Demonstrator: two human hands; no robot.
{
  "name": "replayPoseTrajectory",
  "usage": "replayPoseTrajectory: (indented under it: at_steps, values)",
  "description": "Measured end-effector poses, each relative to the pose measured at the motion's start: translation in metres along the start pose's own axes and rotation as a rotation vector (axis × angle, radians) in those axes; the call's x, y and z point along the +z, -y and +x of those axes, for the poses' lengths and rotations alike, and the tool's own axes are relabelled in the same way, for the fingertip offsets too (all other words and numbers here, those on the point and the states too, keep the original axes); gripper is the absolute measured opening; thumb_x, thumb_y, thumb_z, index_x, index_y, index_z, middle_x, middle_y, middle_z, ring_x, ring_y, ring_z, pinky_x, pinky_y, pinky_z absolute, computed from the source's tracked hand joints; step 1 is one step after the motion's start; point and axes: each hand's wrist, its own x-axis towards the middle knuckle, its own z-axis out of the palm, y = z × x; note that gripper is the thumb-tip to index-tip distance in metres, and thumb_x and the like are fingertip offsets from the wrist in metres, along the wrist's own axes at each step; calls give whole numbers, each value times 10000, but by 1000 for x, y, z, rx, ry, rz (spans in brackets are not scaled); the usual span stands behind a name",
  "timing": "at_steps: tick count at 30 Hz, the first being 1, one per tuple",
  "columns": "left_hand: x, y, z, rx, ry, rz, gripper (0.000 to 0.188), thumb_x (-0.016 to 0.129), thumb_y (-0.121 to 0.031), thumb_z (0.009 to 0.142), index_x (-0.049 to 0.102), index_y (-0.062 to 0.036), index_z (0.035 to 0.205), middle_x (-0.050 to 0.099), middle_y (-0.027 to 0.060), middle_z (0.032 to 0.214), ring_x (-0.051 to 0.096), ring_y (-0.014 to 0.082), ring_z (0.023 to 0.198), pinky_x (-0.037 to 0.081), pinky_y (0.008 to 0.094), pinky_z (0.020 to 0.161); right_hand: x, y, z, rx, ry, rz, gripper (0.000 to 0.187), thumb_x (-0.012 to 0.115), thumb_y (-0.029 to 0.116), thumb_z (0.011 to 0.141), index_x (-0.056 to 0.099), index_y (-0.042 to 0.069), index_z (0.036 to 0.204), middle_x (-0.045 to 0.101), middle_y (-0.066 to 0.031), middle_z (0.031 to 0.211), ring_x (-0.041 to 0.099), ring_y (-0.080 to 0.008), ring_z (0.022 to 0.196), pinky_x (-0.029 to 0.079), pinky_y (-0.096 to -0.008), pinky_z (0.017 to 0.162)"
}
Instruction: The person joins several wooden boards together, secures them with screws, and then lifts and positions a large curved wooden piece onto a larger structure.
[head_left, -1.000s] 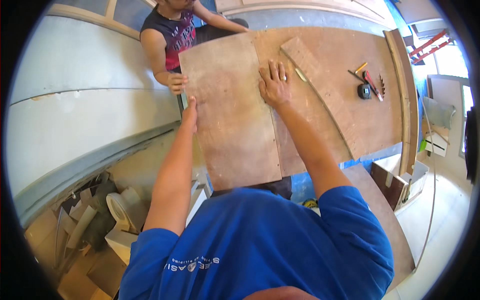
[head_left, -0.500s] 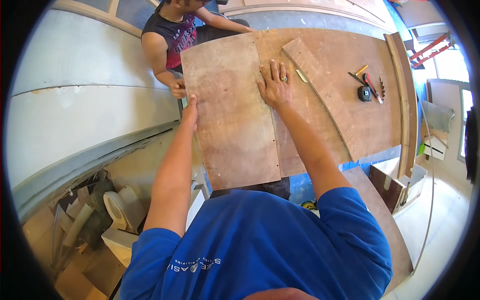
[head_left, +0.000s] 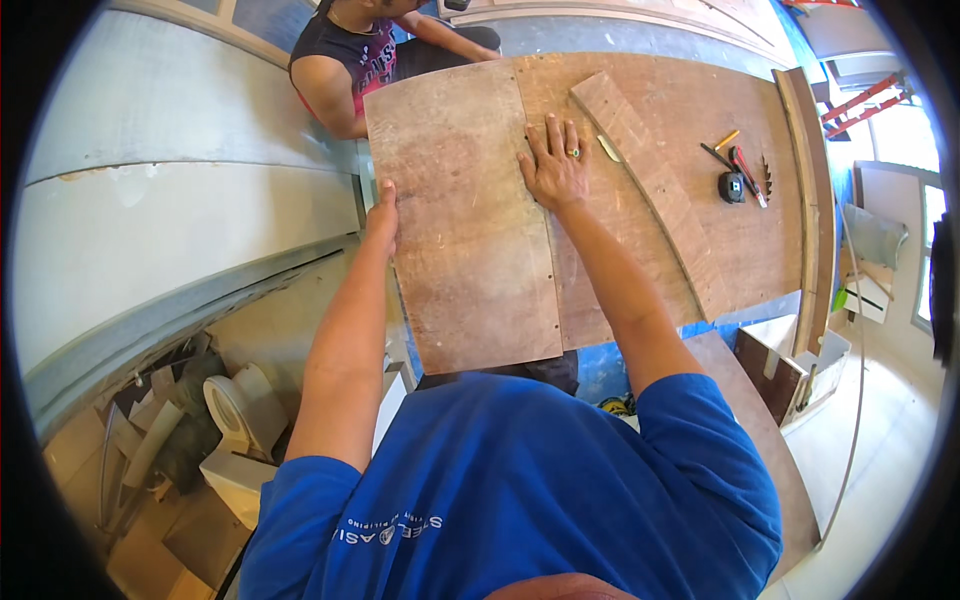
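Observation:
A thin brown plywood panel [head_left: 460, 250] lies over the left end of a larger plywood board [head_left: 650, 250]. At the panel's left edge, my left hand [head_left: 382, 222] grips it with the thumb along the top; the other fingers are mostly hidden below. My right hand [head_left: 557, 172] rests flat, fingers spread, across the seam between panel and board. Just right of those fingers lies a narrow, slanting wooden strip [head_left: 650, 185], with a small pale sliver [head_left: 608, 149] against its side.
A co-worker [head_left: 345, 75] crouches beyond the panel's far left corner. Farther right lie a tape measure [head_left: 731, 187], a red utility knife [head_left: 745, 172], a yellow pencil [head_left: 727, 140] and drill bits [head_left: 767, 178]. Wooden battens [head_left: 808, 200] edge the board's right end. A toilet [head_left: 245, 410] stands lower left.
The co-worker has leaned down, and the hand that was at the panel's left edge is now out of sight. My hands keep their places, the right one shifted very slightly.

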Motion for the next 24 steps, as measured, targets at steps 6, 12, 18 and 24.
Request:
replayPoseTrajectory:
  at_steps: [6,12,18,24]
  values:
    - [5,-11,-20,9,-56,24,973,539,-705,965,445,132,1454,538,254,1466,542,352,1333,438,463,1100,-4,2,0,14,8,11,589,449,520,1021,471,244,1542,292,-133,1683,232,-406,1540,165,-584,1217]
    - [5,-11,-18,-1,-24,-6,952,547,-691,970,455,125,1452,536,254,1468,526,351,1345,423,462,1115,1,-1,0,12,-35,19,565,482,499,1014,512,232,1511,331,-129,1663,252,-396,1532,182,-575,1210]
    - [6,-8,-16,22,-64,25,952,543,-689,973,463,136,1440,536,263,1466,531,350,1339,428,449,1112,9,-3,-2,-10,-91,42,542,525,479,987,553,197,1449,367,-129,1642,263,-391,1527,197,-591,1196]
    - [5,-5,-8,52,-58,-2,982,562,-713,949,481,146,1418,552,269,1445,545,352,1325,432,448,1102,5,-1,1,3,-86,26,543,534,470,994,556,200,1464,380,-127,1631,296,-396,1507,206,-578,1196]
